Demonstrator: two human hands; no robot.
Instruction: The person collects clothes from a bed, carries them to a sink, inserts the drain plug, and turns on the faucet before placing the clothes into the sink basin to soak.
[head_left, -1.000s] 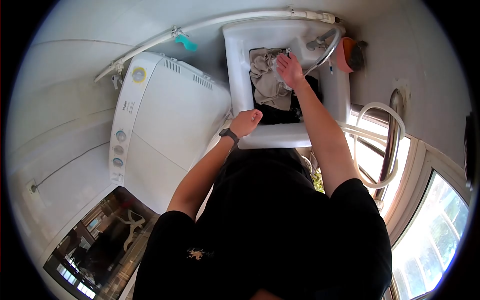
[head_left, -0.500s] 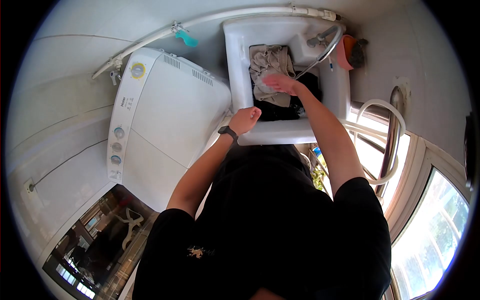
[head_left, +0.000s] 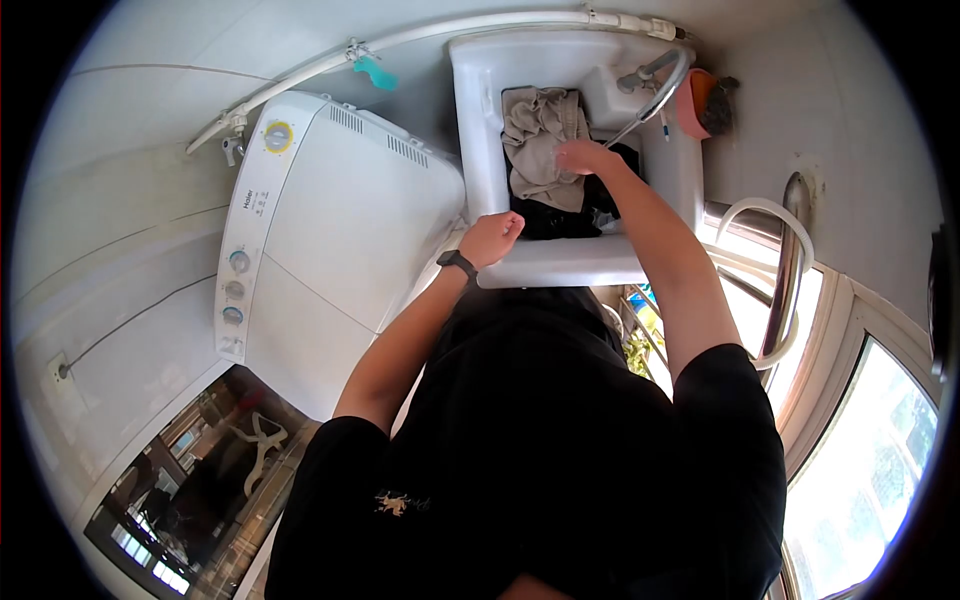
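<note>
A white sink [head_left: 478,150] holds a soaked beige garment [head_left: 540,125] heaped over dark cloth [head_left: 560,222]. Above the beige garment is my right hand [head_left: 583,157], its fingers bent inward beside the lower end of the curved metal faucet [head_left: 660,98]. Whether the fingers touch the faucet or the cloth is hard to see. My left hand [head_left: 492,238], below a dark wristwatch [head_left: 457,264], is curled into a fist at the sink's front left rim, with nothing visible in it.
A white washing machine [head_left: 350,220] stands left of the sink. A pipe [head_left: 480,22] with a teal item [head_left: 375,73] hanging from it runs along the wall. An orange holder [head_left: 698,105] is right of the faucet; a pale hose [head_left: 785,215] loops near the window [head_left: 860,470].
My right hand was stretched flat in splashing water over the beige garment; now its fingers are curled, it sits slightly right, and the splash is gone. My left hand stays at the rim.
</note>
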